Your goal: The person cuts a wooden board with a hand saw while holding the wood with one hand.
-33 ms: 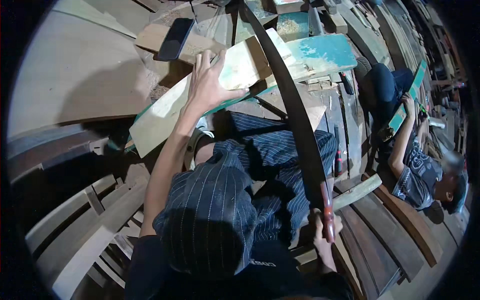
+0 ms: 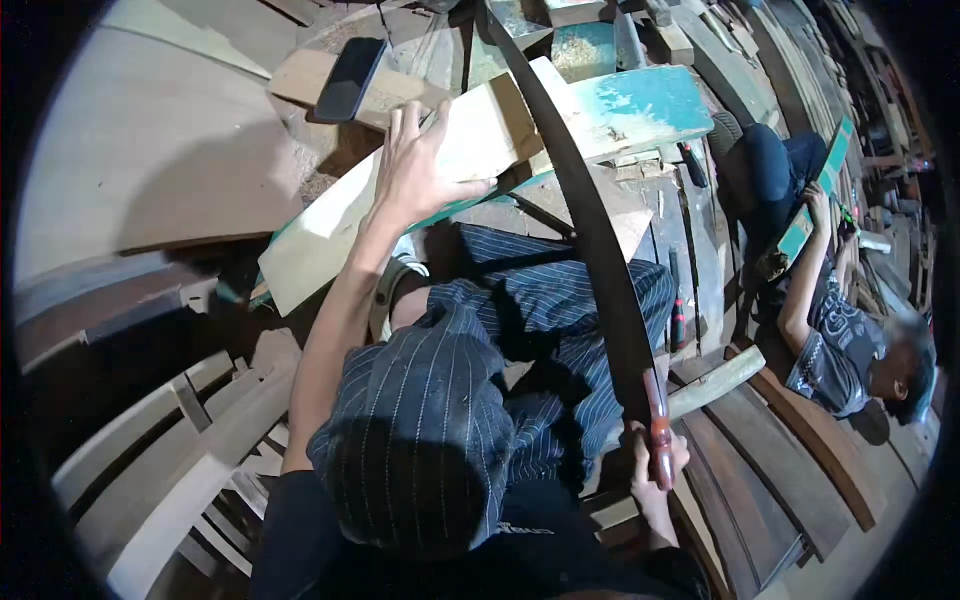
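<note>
My left hand (image 2: pixel 420 165) grips a cream-painted wooden board (image 2: pixel 320 240), thumb along its lower edge. A second piece (image 2: pixel 640 105), white with worn turquoise paint, lies under it, extending right. In my right hand (image 2: pixel 650 455) is the red-brown handle (image 2: pixel 660 425) of a long handsaw. Its dark blade (image 2: pixel 590 220) runs upward across the boards, beside the cream piece's right end; whether the teeth are in the wood I cannot tell. A black phone (image 2: pixel 350 78) rests on a light board just beyond my left hand. My striped-clothed legs (image 2: pixel 410 390) are bent below the work.
A co-worker (image 2: pixel 840 340) at the right holds a long green board (image 2: pixel 795 243). Screwdriver-like tools (image 2: pixel 678 320) lie among planks. Slatted wooden pieces (image 2: pixel 180 480) fill the lower left, a large plywood sheet (image 2: pixel 150 150) the upper left. More planks (image 2: pixel 760 470) lie at the lower right.
</note>
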Tool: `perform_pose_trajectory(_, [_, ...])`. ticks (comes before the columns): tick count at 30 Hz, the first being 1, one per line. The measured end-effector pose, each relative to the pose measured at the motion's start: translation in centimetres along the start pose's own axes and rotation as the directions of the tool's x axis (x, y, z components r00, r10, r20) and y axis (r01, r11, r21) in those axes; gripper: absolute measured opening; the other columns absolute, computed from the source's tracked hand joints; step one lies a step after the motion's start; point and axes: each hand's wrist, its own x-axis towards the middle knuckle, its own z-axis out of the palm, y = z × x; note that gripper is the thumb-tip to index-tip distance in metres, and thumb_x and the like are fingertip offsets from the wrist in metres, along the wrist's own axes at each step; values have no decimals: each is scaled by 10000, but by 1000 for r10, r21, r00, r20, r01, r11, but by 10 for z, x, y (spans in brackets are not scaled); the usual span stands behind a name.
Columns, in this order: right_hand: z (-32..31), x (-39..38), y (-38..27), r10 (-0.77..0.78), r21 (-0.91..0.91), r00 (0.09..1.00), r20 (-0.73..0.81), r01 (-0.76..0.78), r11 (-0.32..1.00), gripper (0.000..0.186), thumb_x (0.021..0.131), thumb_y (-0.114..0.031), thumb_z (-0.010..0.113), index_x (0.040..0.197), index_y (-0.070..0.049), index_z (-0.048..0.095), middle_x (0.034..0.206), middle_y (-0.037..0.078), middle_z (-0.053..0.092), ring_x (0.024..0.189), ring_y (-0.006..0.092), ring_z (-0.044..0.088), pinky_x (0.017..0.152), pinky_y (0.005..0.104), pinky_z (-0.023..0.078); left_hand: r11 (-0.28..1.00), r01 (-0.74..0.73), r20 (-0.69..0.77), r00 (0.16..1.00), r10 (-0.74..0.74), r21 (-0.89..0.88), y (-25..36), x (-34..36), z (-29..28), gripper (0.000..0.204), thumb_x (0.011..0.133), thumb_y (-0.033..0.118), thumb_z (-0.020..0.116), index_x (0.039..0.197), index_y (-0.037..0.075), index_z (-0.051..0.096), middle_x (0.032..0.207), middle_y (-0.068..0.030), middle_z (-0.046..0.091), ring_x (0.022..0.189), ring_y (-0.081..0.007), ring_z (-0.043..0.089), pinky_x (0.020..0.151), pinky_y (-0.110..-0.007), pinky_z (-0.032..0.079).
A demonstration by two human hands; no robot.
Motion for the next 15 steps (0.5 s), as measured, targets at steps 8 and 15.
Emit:
perform_pose_trajectory(8, [95,166,-38,-223,158,926,-304,280,947,149,830,-29,700,976,-12,673,706,121,628,541,215,614,572,308,471,997,-51,-19,999,50,-66,6,2,6,966,577,402,833,1385,22,466,1095,-201,474,1076,-375,474,943,-467,413])
perform_pose_trajectory(15, [65,98,-19,-219,154,939,-265,266,952,139,873,-13,674,1004,34,673,712,110,623,607,178,637,587,294,483,1000,20,-60,998,-20,4,-10,-1,1,1036,566,463,864,1399,-7,466,1090,-217,487,1074,-389,486,948,-473,414])
